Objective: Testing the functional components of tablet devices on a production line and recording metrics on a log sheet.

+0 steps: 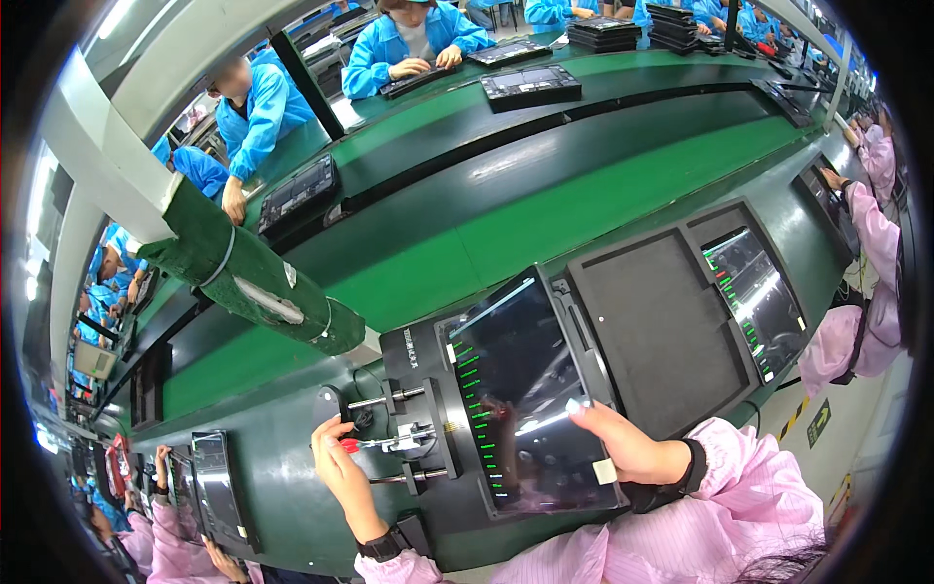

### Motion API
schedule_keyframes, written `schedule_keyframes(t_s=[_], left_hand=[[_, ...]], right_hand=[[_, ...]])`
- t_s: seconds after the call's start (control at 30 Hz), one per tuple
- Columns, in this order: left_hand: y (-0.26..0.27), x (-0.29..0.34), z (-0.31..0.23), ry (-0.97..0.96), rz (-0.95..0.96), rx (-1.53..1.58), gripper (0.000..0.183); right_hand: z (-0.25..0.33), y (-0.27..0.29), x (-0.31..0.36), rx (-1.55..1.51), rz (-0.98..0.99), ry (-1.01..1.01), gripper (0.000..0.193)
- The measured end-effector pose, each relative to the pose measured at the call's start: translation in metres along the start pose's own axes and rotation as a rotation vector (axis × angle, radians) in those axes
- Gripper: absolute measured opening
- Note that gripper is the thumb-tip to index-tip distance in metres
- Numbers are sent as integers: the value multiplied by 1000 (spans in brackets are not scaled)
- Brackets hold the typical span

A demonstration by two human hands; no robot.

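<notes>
A dark tablet, its lit screen lined with green text, lies tilted on a black test fixture. My right hand is at the tablet's right edge, thumb over the glass with something white on its tip; its other fingers are hidden. On the fixture's left side is a metal toggle clamp between two rods. My left hand has its fingers closed around the clamp's red handle. A pale sticker sits at the screen's lower right corner.
Right of the fixture stands a black foam tray with another lit tablet in it. A green-wrapped post rises at left. Beyond runs a green conveyor carrying open devices. Co-workers in blue and pink sit around.
</notes>
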State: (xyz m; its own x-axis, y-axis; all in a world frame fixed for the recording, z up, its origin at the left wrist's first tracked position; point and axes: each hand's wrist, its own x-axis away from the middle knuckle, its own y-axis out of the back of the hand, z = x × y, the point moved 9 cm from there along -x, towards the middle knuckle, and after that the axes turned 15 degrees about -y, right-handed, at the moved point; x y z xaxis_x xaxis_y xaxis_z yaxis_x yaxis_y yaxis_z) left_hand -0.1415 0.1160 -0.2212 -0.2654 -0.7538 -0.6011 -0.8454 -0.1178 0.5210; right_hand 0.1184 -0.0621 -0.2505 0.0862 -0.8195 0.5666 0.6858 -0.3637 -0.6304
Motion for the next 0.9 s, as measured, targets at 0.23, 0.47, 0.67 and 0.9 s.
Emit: schedule_keyframes(t_s=[0.23,0.47,0.67,0.9], left_hand=[[2,0,-98,-193,36,-145,17],[-105,18,-121,247,30,932,64],[-183,97,-170,879,532,1440,61],[-211,126,-182,864,923,1337,42]], right_hand=[[23,-19,10,246,-23,25,48],[29,22,52,222,79,-39,54],[48,90,77,207,-35,204,56],[44,162,92,106,-270,173,43]])
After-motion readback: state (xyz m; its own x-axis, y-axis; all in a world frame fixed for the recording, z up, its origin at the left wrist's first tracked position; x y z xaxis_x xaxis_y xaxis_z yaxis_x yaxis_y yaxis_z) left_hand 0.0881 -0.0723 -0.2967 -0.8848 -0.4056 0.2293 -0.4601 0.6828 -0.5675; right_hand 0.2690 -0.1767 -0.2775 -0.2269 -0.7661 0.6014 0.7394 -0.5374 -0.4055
